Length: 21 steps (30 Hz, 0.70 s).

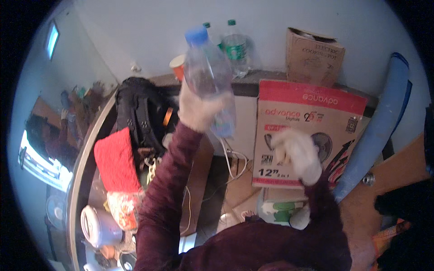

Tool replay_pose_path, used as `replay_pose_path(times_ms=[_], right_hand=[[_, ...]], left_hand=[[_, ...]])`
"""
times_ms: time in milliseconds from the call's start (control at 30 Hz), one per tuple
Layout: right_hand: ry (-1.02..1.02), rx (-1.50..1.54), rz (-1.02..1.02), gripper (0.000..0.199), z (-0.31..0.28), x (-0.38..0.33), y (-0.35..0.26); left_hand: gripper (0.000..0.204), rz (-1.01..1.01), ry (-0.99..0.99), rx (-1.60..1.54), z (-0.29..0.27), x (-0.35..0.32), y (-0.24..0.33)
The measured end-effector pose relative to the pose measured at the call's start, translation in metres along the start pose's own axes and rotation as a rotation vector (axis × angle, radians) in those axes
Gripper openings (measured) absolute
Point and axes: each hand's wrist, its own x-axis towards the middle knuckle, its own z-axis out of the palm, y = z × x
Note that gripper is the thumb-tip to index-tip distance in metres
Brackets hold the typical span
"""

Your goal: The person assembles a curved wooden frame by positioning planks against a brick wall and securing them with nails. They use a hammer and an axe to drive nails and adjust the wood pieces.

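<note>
Plastic, clear and smooth, forms the water bottle [210, 74] with its blue screw cap, raised high and tilted before the pale wall. Both hands wear fuzzy off-white knit gloves, with maroon sleeves behind them. The left hand [199, 108] wraps its fingers round the bottle's lower half, so the cap end rises above the glove. The right hand [296, 153] hangs lower and well apart from the bottle, fingers loosely curled, holding nothing, in front of a red-and-tan cardboard fan box [312, 135]. On the ledge behind stand two green-capped clear bottles [235, 47], an orange paper cup [178, 65] and a brown carton [313, 56]. A black backpack [140, 113] and a red textured cloth [116, 160] lie to the left.
</note>
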Motion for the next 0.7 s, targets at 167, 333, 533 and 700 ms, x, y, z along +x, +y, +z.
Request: replay_pose_path(times_ms=[167, 333, 533, 700], right_hand=[[0.063, -0.301, 0.073, 0.018, 0.039, -0.09, 0.13], [-0.107, -0.292, 0.639, 0.032, 0.038, -0.171, 0.205], [-0.146, -0.396, 0.862, 0.047, 0.036, -0.265, 0.247], [-0.262, -0.509, 1.071, 0.051, 0.039, -0.308, 0.263]], left_hand=[[0.089, -0.138, 0.052, 0.091, 0.055, 0.14, -0.076], [0.09, -0.245, 0.112, 0.114, 0.137, 0.181, -0.143], [0.096, -0.381, 0.146, 0.135, 0.183, 0.169, -0.202], [0.107, -0.306, 0.064, 0.339, 0.19, 0.141, -0.226]])
